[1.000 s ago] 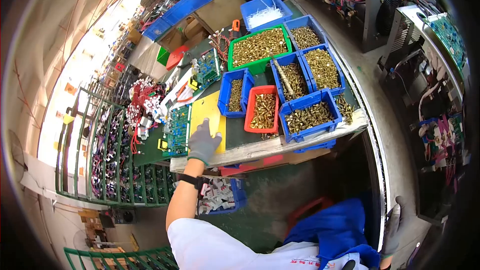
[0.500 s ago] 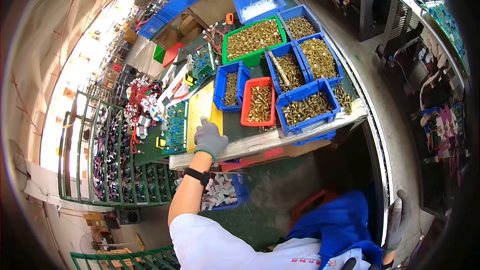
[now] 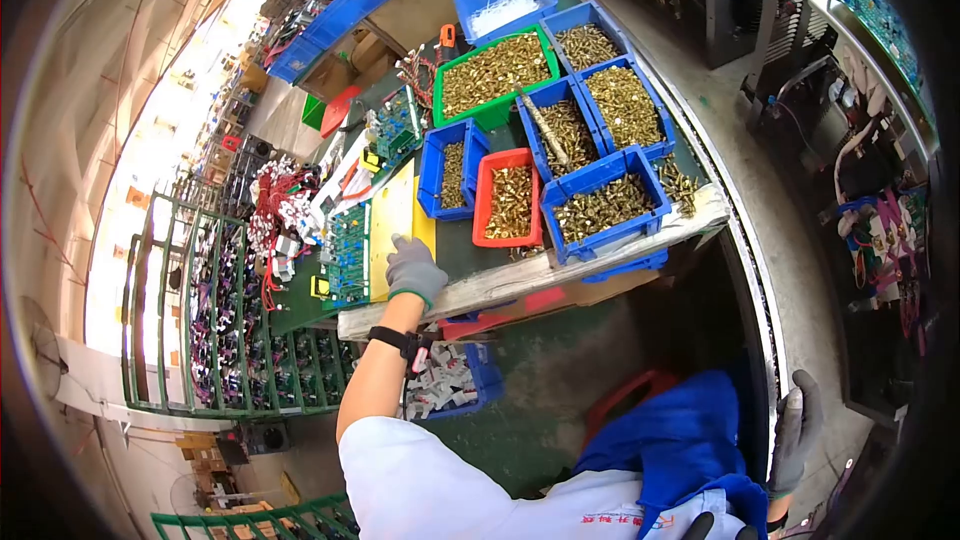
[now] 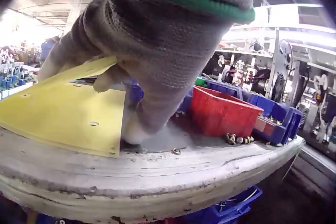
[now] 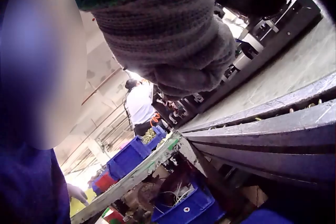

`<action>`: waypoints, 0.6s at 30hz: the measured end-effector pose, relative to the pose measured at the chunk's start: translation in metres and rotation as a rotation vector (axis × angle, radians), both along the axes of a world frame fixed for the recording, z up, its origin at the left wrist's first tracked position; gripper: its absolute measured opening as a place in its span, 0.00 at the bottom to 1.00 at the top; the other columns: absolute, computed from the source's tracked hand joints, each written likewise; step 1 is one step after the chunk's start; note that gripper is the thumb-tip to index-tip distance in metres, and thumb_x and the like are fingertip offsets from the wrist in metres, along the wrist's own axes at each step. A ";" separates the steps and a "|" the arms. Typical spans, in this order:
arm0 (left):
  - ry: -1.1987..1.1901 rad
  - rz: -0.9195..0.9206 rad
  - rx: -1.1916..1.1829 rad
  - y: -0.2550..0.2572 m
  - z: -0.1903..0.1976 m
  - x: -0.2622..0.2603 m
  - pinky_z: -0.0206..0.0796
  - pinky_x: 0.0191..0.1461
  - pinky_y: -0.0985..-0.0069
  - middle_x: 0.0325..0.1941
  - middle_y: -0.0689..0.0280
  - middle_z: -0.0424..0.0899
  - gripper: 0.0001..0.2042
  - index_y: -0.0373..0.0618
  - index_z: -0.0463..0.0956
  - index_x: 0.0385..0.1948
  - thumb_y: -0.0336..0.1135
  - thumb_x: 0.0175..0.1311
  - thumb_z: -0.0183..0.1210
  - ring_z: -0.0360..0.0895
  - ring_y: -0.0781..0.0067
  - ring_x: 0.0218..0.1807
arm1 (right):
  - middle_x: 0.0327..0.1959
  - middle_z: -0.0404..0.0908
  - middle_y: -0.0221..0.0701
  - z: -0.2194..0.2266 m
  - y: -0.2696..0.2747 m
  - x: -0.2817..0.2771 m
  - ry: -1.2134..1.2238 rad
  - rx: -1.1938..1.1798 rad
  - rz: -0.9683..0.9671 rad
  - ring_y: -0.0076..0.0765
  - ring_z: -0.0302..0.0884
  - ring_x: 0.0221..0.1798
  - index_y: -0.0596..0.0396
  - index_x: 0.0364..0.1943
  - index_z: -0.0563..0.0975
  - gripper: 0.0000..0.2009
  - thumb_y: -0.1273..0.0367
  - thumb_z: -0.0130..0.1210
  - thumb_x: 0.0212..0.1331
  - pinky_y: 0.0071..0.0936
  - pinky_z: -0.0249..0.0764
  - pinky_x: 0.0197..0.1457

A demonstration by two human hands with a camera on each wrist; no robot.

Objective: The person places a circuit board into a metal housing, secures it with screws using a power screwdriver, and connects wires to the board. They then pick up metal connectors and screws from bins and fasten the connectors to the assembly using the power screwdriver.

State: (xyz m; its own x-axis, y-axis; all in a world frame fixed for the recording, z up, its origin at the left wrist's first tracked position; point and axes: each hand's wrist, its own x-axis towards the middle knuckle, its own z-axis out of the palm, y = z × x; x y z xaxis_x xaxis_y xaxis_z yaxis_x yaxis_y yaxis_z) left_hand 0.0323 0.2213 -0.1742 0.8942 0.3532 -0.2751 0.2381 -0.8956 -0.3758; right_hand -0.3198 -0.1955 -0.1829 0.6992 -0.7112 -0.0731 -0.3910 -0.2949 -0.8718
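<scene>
In a grey knit glove with a green cuff, my left hand (image 3: 412, 270) is at the table's front edge, over a stack of thin yellow sheets (image 4: 68, 119). The top yellow sheet (image 4: 86, 69) is bent up from the stack, and its raised edge is between the left fingers. The thumb points down to the dark tabletop beside the stack. My right hand (image 3: 795, 430), gloved the same way, hangs beside a long metal rail (image 3: 768, 380) with nothing visible in it. In the right wrist view its fingers look loosely bent.
Left of the sheets lies a green circuit board (image 3: 348, 255). A red bin (image 3: 484, 202) and several blue bins (image 3: 428, 170) of brass screws stand to the right, a green bin (image 3: 490, 118) behind. Loose screws (image 4: 239, 140) lie near the worn table edge (image 4: 210, 171).
The left hand shifts slightly over the yellow sheets, its fingers drawing in from a more spread pose. The bins drift left and up in view as the head turns. The right hand stays by the rail.
</scene>
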 end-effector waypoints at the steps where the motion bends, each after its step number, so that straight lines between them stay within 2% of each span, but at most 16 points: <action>1: -0.018 0.014 0.000 -0.002 -0.001 0.000 0.68 0.57 0.61 0.68 0.51 0.54 0.35 0.38 0.66 0.54 0.40 0.40 0.69 0.68 0.48 0.60 | 0.33 0.69 0.27 0.004 -0.001 -0.002 0.030 0.140 -0.028 0.18 0.60 0.31 0.64 0.52 0.71 0.19 0.61 0.44 0.68 0.18 0.59 0.35; 2: -0.020 0.003 0.002 -0.003 0.001 0.002 0.68 0.57 0.61 0.68 0.51 0.54 0.35 0.38 0.66 0.54 0.40 0.40 0.69 0.68 0.48 0.60 | 0.36 0.71 0.29 0.006 -0.002 -0.004 0.059 0.281 -0.054 0.19 0.61 0.33 0.64 0.53 0.71 0.19 0.61 0.44 0.68 0.19 0.61 0.37; 3: -0.007 0.003 0.000 -0.006 0.008 0.001 0.69 0.57 0.61 0.70 0.50 0.52 0.34 0.39 0.65 0.56 0.38 0.42 0.67 0.67 0.48 0.60 | 0.36 0.71 0.29 0.004 -0.003 -0.006 0.058 0.284 -0.062 0.19 0.61 0.33 0.64 0.53 0.71 0.19 0.61 0.44 0.68 0.19 0.61 0.37; 4: 0.008 0.006 -0.003 -0.009 0.015 -0.002 0.69 0.56 0.62 0.71 0.49 0.50 0.34 0.40 0.64 0.57 0.37 0.44 0.66 0.67 0.48 0.61 | 0.39 0.72 0.30 0.000 -0.004 -0.008 0.062 0.253 -0.076 0.20 0.62 0.33 0.64 0.53 0.70 0.19 0.62 0.44 0.68 0.19 0.62 0.39; 6: 0.004 0.001 -0.022 -0.006 0.025 -0.004 0.69 0.56 0.62 0.69 0.49 0.53 0.32 0.40 0.65 0.56 0.36 0.45 0.66 0.67 0.48 0.61 | 0.41 0.72 0.31 -0.002 -0.005 -0.011 0.071 0.226 -0.087 0.20 0.63 0.34 0.64 0.53 0.70 0.19 0.62 0.44 0.69 0.20 0.63 0.40; 8: -0.045 -0.063 -0.041 0.010 0.031 -0.003 0.70 0.55 0.61 0.67 0.49 0.56 0.30 0.39 0.65 0.54 0.36 0.46 0.65 0.69 0.49 0.60 | 0.45 0.73 0.32 -0.002 -0.004 -0.011 0.091 0.077 -0.066 0.21 0.64 0.36 0.64 0.54 0.70 0.19 0.62 0.43 0.69 0.20 0.64 0.42; 10: -0.066 -0.084 -0.051 0.015 0.037 -0.006 0.71 0.54 0.61 0.66 0.50 0.58 0.30 0.42 0.65 0.56 0.33 0.47 0.64 0.70 0.50 0.58 | 0.45 0.72 0.32 0.000 -0.004 -0.009 0.096 0.151 -0.050 0.21 0.64 0.36 0.64 0.54 0.70 0.19 0.62 0.44 0.69 0.20 0.64 0.43; 11: -0.074 -0.128 -0.049 0.017 0.039 -0.007 0.71 0.54 0.61 0.66 0.51 0.58 0.31 0.46 0.64 0.58 0.32 0.47 0.64 0.70 0.49 0.58 | 0.45 0.72 0.32 0.000 -0.004 -0.009 0.102 0.221 -0.034 0.21 0.64 0.36 0.64 0.54 0.70 0.19 0.62 0.44 0.69 0.20 0.64 0.43; 12: -0.083 -0.173 -0.049 0.018 0.040 -0.009 0.71 0.54 0.60 0.66 0.52 0.58 0.33 0.51 0.63 0.59 0.30 0.47 0.64 0.70 0.49 0.58 | 0.45 0.72 0.32 -0.001 -0.003 -0.008 0.100 0.222 -0.031 0.21 0.64 0.36 0.64 0.54 0.70 0.19 0.62 0.44 0.69 0.20 0.64 0.43; 13: -0.085 -0.171 -0.049 0.019 0.038 -0.010 0.71 0.54 0.60 0.66 0.52 0.58 0.33 0.51 0.63 0.59 0.30 0.47 0.64 0.70 0.49 0.58 | 0.45 0.72 0.32 -0.004 -0.002 -0.008 0.067 0.212 -0.032 0.21 0.64 0.37 0.64 0.54 0.70 0.19 0.62 0.44 0.69 0.20 0.64 0.43; 15: -0.119 -0.265 -0.017 0.024 0.030 -0.013 0.70 0.54 0.60 0.67 0.53 0.57 0.35 0.60 0.61 0.62 0.29 0.47 0.63 0.69 0.49 0.58 | 0.45 0.72 0.32 -0.006 0.000 -0.007 0.033 0.201 -0.035 0.21 0.64 0.37 0.64 0.54 0.70 0.19 0.62 0.44 0.69 0.20 0.64 0.43; 18: -0.115 -0.274 -0.051 0.026 0.025 -0.013 0.69 0.55 0.61 0.68 0.54 0.56 0.37 0.64 0.59 0.63 0.29 0.48 0.63 0.69 0.49 0.59 | 0.43 0.72 0.31 -0.004 0.003 -0.005 -0.006 0.101 -0.032 0.20 0.63 0.35 0.64 0.54 0.70 0.19 0.62 0.44 0.69 0.19 0.63 0.41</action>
State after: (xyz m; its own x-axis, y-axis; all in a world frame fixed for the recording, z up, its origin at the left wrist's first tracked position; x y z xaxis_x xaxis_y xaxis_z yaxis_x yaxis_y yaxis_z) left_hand 0.0193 0.2477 -0.1491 0.9805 0.0828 -0.1781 0.0233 -0.9494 -0.3132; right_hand -0.3246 -0.1921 -0.1871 0.6769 -0.7224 -0.1411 -0.3933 -0.1930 -0.8989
